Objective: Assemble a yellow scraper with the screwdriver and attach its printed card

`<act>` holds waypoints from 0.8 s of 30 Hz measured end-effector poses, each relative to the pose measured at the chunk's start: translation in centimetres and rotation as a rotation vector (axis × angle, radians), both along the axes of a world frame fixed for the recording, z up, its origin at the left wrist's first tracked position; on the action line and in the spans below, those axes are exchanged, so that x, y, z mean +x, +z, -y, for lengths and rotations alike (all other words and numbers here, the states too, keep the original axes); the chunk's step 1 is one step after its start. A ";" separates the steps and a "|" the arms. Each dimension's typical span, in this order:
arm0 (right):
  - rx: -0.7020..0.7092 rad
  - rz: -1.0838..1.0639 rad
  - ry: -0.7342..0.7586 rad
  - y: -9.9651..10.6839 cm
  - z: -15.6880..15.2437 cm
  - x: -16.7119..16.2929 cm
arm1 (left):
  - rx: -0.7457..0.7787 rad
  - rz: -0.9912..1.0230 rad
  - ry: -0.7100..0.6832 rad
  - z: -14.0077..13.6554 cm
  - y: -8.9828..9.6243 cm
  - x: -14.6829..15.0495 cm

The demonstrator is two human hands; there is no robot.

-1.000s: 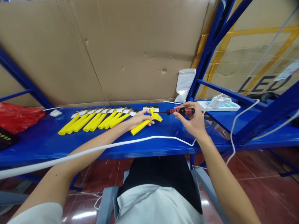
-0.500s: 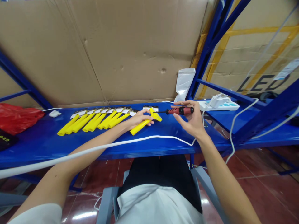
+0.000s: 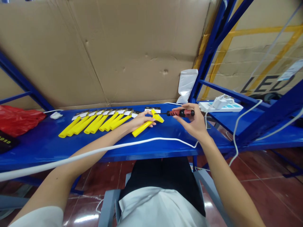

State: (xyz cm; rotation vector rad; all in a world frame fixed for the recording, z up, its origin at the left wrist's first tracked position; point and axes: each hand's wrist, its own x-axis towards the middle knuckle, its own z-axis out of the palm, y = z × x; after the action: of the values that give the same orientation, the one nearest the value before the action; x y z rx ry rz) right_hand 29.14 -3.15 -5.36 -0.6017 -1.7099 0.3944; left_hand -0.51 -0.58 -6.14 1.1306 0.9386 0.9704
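My left hand [image 3: 142,119] is closed around a yellow scraper [image 3: 142,128], gripping it near its wide head, with the handle pointing toward me. From the right, my right hand [image 3: 195,121] holds a red-and-black screwdriver [image 3: 181,113] level between thumb and fingers. Its thin shaft reaches the scraper's head; the exact contact at the tip is too small to make out. Left of my left hand, several more yellow scrapers [image 3: 92,123] lie in a row with black-and-white packaging at their far ends. A similar small label card [image 3: 156,110] lies behind the held scraper.
The blue shelf [image 3: 94,150] is backed by cardboard [image 3: 132,56]. A white cable [image 3: 94,152] crosses in front of my left forearm. A power strip [image 3: 233,107] and a white pouch [image 3: 187,83] are at the right, a red plastic bag [image 3: 21,119] at the left.
The screwdriver and my right hand have shifted slightly left, toward the scraper, and the fingers have moved a little on the handle. My left hand and the scraper stay in place.
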 end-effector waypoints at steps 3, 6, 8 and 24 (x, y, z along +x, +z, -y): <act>0.026 0.008 -0.017 0.1 0.1 0.0 | 0.002 -0.006 0.004 -0.1 -0.1 0.0; 0.023 0.003 0.099 0.1 0.1 0.0 | 0.004 -0.007 0.008 -0.1 -0.1 0.0; 0.010 0.001 0.091 0.0 0.0 0.0 | 0.006 -0.005 0.010 -0.1 -0.1 0.0; 0.048 0.007 0.111 0.0 -0.1 0.0 | 0.011 -0.007 -0.007 -0.1 -0.2 0.0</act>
State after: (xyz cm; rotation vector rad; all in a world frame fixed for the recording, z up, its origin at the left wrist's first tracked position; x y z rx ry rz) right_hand 29.14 -3.00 -5.35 -0.4751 -1.7593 0.4294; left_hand -0.53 -0.49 -6.35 1.1471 0.9352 0.9674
